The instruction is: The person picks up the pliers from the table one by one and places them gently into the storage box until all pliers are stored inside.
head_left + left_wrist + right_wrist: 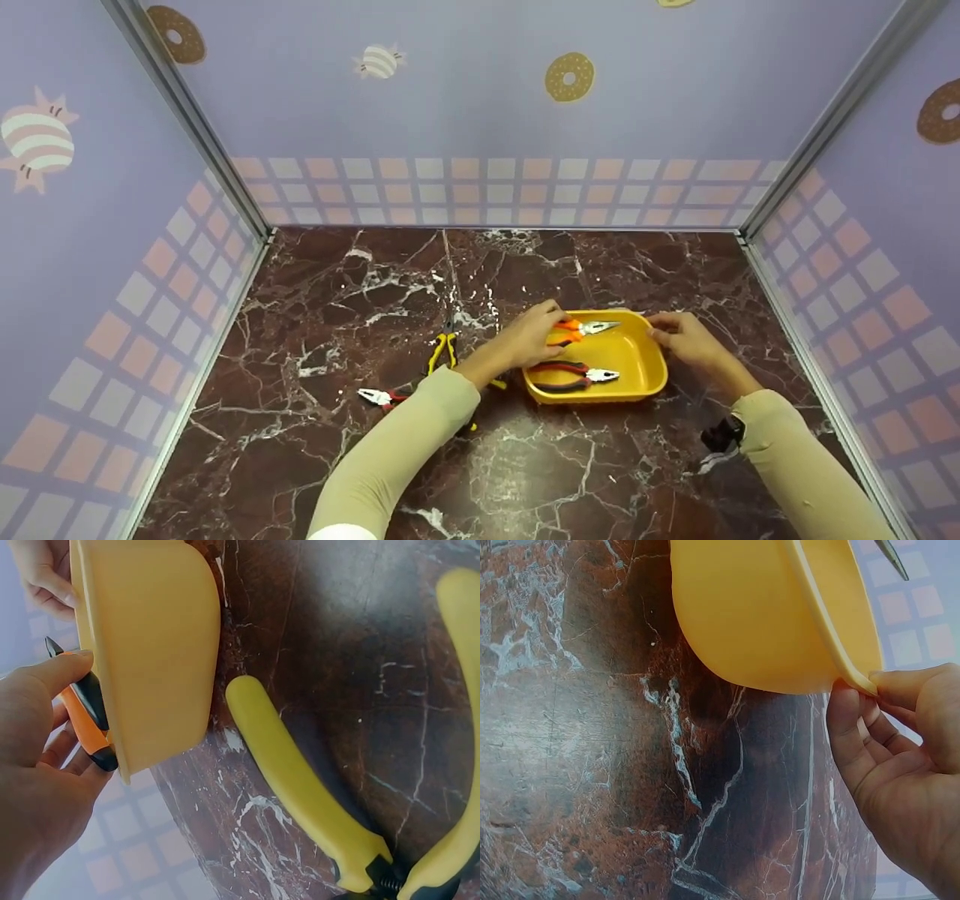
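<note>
A yellow tray (637,352) sits on the marble table, right of centre. My left hand (550,324) grips the orange-handled pliers (581,328) over the tray's far left rim, with the metal nose pointing right. In the left wrist view my thumb and fingers (52,690) wrap the orange and black handles (84,716) beside the tray wall (150,637). My right hand (661,325) pinches the tray's far right rim; in the right wrist view the thumb and fingers (870,701) clamp the rim's edge (817,630). Red-and-black pliers (574,375) lie inside the tray.
Yellow-handled pliers (444,352) lie on the table left of the tray, and show large in the left wrist view (300,787). Small red-handled pliers (379,396) lie further left, partly under my left forearm. Patterned walls close in three sides.
</note>
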`<action>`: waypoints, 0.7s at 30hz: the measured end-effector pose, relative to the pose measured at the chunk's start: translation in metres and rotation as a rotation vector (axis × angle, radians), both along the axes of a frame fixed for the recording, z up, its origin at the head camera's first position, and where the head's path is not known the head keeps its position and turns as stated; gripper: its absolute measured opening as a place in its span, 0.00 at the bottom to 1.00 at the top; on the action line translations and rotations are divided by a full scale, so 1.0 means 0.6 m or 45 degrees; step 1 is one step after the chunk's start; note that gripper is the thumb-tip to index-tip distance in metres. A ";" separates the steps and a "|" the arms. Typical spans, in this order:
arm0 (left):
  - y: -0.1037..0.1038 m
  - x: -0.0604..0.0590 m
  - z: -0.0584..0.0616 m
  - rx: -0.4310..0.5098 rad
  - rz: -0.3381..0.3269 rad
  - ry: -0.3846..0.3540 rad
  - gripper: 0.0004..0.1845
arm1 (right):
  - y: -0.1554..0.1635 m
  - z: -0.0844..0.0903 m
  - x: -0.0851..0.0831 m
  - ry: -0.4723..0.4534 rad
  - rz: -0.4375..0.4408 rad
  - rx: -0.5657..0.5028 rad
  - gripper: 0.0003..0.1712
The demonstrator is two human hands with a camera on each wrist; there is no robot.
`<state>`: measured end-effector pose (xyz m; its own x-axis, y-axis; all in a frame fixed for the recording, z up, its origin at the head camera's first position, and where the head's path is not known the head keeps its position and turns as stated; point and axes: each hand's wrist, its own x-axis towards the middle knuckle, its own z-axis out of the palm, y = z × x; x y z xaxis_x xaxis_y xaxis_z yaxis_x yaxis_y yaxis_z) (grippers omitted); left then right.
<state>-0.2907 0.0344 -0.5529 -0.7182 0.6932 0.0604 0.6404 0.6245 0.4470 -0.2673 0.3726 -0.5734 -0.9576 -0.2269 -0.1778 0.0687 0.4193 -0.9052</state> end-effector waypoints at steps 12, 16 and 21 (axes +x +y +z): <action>0.009 0.005 -0.019 -0.107 -0.034 0.065 0.27 | 0.004 -0.006 0.003 0.028 0.013 0.091 0.19; 0.009 0.005 -0.022 -0.137 -0.043 0.079 0.26 | 0.005 -0.005 0.000 0.041 0.016 0.090 0.19; 0.010 0.005 -0.028 -0.150 -0.076 0.108 0.25 | 0.004 -0.005 -0.003 0.048 0.012 0.097 0.19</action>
